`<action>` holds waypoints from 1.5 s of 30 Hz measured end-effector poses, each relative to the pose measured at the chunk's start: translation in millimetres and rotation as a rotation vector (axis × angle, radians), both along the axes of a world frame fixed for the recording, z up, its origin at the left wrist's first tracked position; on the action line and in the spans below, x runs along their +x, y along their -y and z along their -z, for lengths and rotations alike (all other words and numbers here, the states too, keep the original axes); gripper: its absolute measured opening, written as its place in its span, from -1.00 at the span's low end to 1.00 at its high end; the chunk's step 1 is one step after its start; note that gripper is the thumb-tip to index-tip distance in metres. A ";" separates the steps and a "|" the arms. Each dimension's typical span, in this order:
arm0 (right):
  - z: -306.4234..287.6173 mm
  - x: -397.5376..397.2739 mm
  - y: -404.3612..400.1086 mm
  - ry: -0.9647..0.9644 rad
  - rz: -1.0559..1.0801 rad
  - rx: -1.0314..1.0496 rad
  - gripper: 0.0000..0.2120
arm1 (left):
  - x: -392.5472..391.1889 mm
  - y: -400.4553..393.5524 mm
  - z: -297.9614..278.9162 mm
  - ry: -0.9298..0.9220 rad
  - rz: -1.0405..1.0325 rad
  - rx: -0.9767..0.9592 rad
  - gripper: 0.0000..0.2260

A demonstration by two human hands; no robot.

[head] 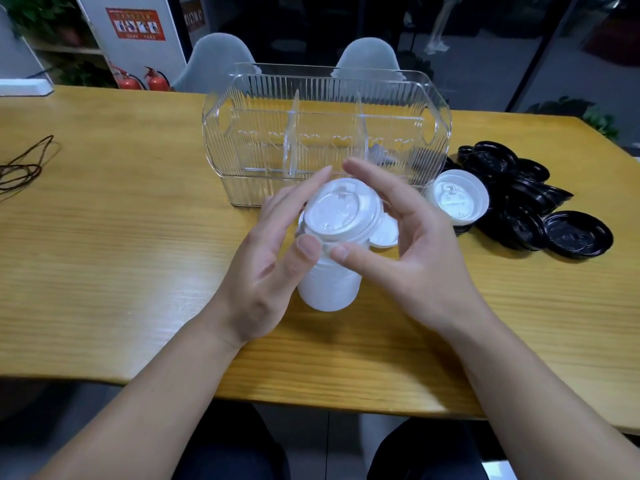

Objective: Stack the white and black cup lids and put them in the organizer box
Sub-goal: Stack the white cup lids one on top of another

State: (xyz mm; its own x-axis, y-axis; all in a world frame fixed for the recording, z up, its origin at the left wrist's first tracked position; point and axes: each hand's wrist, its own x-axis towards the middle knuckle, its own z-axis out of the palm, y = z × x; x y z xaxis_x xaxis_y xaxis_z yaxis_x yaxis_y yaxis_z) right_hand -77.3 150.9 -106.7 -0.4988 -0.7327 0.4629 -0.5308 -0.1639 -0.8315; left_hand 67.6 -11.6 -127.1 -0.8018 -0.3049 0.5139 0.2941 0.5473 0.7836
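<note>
White lid stack (332,258) between cupped hands (346,244)

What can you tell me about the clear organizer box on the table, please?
The clear organizer box looks like transparent ribbed plastic, long with rounded corners and side handle cut-outs. Two clear dividers split it into three compartments; no stacked lids show inside. It stands upright on the wooden table, behind the white lid stack held between both hands, with black lids piled by its right end.
</note>
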 end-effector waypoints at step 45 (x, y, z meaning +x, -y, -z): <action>5.5 15.3 -4.1 0.003 0.119 -0.079 -0.51 | 0.7 -8.1 -1.8 0.273 0.023 0.296 0.26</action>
State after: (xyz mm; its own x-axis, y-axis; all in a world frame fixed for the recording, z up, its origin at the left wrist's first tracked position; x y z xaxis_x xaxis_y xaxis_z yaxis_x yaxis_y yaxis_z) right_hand -62.0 155.0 -112.3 -0.5818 -0.6297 0.5148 -0.5477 -0.1646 -0.8203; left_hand 68.2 -3.5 -125.2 -0.9051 -0.3883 0.1735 0.0628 0.2814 0.9575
